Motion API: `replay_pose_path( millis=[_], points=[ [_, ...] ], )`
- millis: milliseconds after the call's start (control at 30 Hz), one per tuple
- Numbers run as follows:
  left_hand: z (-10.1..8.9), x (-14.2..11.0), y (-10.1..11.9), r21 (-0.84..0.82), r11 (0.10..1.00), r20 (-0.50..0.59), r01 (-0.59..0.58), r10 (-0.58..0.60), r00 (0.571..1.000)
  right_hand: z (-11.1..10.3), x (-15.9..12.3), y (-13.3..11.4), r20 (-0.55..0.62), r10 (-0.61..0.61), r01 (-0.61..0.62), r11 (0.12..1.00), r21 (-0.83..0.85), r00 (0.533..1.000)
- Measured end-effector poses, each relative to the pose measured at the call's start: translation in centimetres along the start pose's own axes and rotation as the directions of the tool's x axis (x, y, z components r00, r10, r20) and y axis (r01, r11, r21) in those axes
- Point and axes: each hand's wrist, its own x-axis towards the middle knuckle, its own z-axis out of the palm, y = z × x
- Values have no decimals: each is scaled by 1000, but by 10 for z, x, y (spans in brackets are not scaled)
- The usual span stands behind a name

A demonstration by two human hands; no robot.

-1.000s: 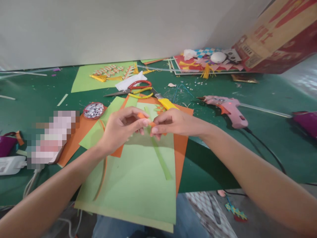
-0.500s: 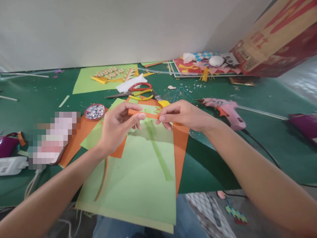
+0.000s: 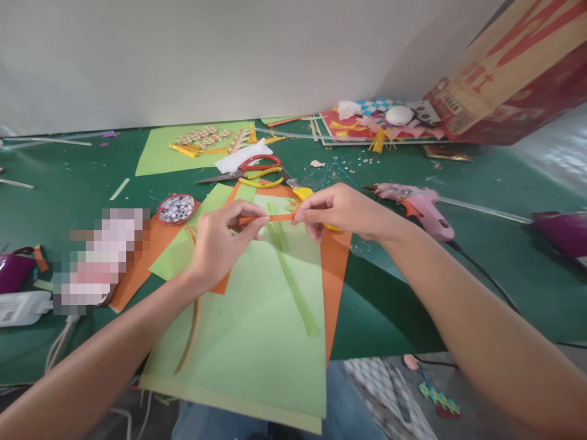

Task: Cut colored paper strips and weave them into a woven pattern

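My left hand [image 3: 224, 241] and my right hand [image 3: 332, 211] each pinch one end of a thin orange paper strip [image 3: 275, 217], held stretched between them above the paper sheets. Under the hands lies a large light green sheet [image 3: 261, 342] on an orange sheet [image 3: 334, 269]. A darker green strip [image 3: 296, 293] rests on the green sheet. A yellow-handled utility knife [image 3: 302, 191] lies just behind my right hand.
Red-and-yellow scissors [image 3: 250, 168] lie behind the sheets. A round tin of googly eyes [image 3: 175, 208] sits to the left. A pink glue gun [image 3: 419, 205] lies to the right, its cord trailing off the green table [image 3: 68, 189]. A cardboard box [image 3: 513, 73] stands far right.
The orange strip was bunched between close fingers; my hands have drawn apart and stretched it out flat between them, moving slightly up and away from me.
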Motion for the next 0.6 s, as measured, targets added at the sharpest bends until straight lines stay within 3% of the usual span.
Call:
replay_pose_path(
  millis=[267,400,600],
  points=[
    [-1,1,-1,58,998,-4,15,-15,1000,-4,-2,1,-86,7,-11,999,-48,996],
    [0,0,-3,142,990,5,-7,6,1000,-1,-3,-3,-72,26,-32,996,-85,997],
    [2,-2,-4,166,983,130,-85,64,989,13,-2,-2,-9,19,-20,991,-132,1000]
  ],
)
